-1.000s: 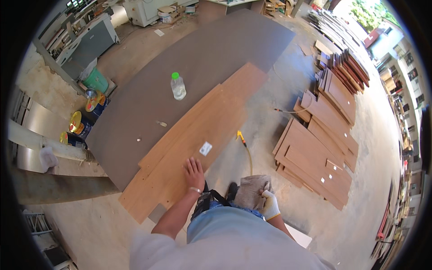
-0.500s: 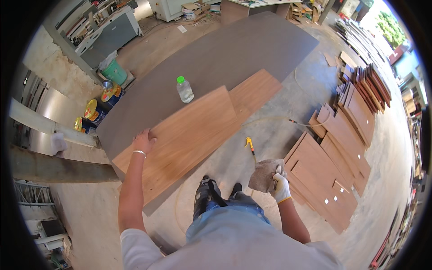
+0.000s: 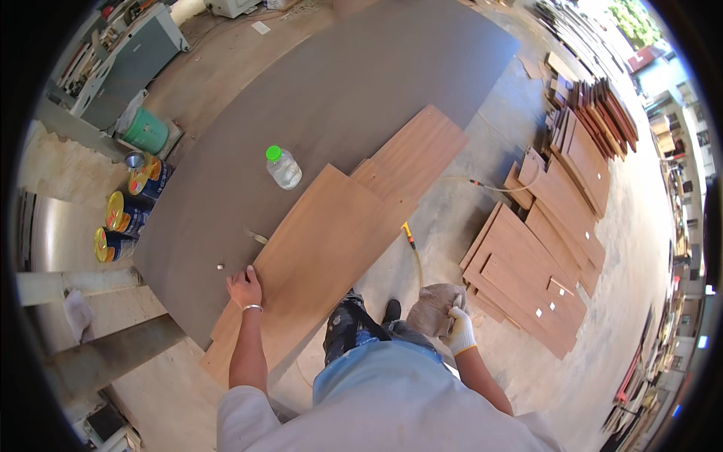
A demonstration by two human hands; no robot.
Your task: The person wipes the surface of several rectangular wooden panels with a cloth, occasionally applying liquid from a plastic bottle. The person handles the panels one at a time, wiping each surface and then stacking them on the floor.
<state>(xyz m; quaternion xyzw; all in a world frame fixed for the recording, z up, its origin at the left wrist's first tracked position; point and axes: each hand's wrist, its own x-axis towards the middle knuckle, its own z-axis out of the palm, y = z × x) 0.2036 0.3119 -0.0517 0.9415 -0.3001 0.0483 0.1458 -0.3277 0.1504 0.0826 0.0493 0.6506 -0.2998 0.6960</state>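
Observation:
A long brown wooden panel (image 3: 320, 226) lies at a slant on the dark grey table (image 3: 248, 143), partly over another wooden panel (image 3: 422, 151). My bare left hand (image 3: 245, 288), with a band on its wrist, grips the upper panel's left long edge near its close end. My right hand (image 3: 460, 331), in a white knitted glove, holds a crumpled grey-brown cloth (image 3: 435, 310) off to the right of my body. A clear bottle with a green cap (image 3: 284, 167) stands on the table beyond the panel. Close to my left hand are a small whitish piece (image 3: 220, 266) and a thin-handled tool (image 3: 257, 236).
Stacked brown panels (image 3: 520, 279) lie on the floor at right, with more stacks (image 3: 580, 158) behind. A yellow air gun (image 3: 407, 232) with its hose hangs near the table edge. Paint cans (image 3: 120, 211) and a green bucket (image 3: 145, 129) stand left. A metal beam (image 3: 113, 350) runs beside the table.
The upper panel has shifted toward me and to the left, with my left hand on its edge. The small piece and thin-handled tool are now uncovered. My view has turned slightly.

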